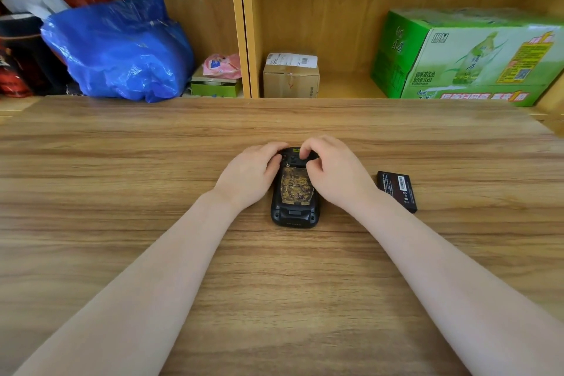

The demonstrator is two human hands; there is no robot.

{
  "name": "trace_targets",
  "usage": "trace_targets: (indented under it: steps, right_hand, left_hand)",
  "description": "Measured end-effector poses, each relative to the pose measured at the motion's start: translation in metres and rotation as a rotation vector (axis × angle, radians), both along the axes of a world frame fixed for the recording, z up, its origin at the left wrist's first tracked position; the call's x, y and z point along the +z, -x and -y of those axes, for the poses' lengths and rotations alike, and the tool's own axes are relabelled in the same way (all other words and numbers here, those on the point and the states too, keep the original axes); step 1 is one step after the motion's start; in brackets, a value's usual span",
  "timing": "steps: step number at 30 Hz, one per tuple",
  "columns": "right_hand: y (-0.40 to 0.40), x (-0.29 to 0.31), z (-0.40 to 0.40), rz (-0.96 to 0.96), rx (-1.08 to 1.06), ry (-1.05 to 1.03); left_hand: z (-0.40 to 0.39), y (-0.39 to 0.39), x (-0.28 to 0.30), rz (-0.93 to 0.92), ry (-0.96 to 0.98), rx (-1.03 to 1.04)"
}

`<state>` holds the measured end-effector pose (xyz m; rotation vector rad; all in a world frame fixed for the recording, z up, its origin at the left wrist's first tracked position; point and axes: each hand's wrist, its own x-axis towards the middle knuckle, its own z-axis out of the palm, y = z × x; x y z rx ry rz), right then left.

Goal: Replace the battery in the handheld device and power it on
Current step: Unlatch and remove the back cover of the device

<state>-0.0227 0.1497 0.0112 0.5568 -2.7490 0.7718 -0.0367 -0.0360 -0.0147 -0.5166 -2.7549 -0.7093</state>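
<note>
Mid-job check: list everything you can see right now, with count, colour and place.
handheld device: 1, black, face down, table centre
spare battery: 1, black, table, right of device
table: 1, wood
plastic bag: 1, blue, left shelf
pink packet: 1, left shelf
cardboard parcel: 1, brown, right shelf
drinks carton: 1, green, right shelf
left hand: grips device's left edge
right hand: fingers curled on device's top

Green carton (457, 55): "1"; "x12"

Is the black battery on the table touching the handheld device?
Apart. The head view shows bare table and the right hand between the battery and the handheld device.
</note>
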Motion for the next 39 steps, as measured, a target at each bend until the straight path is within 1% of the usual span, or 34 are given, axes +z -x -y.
trace_targets:
  steps: [5,10,16,33,39]
  right_hand:
    - [-0.003,0.005,0.008,0.031,-0.020,-0.070]
    - [-0.006,0.008,0.019,0.053,-0.078,-0.174]
    - [-0.006,0.013,0.027,0.064,-0.107,-0.216]
    - [-0.004,0.012,0.030,0.062,-0.134,-0.209]
    - [0.003,0.013,0.026,0.102,-0.126,-0.168]
  left_hand:
    - [0.001,0.002,-0.003,0.009,-0.002,-0.025]
    - [-0.001,0.002,-0.006,-0.026,0.056,0.004]
    - [-0.005,0.001,-0.007,-0.058,0.118,0.044]
    - [-0.008,-0.004,-0.001,-0.044,0.153,0.069]
    - [-0.008,-0.004,0.000,-0.032,0.154,0.068]
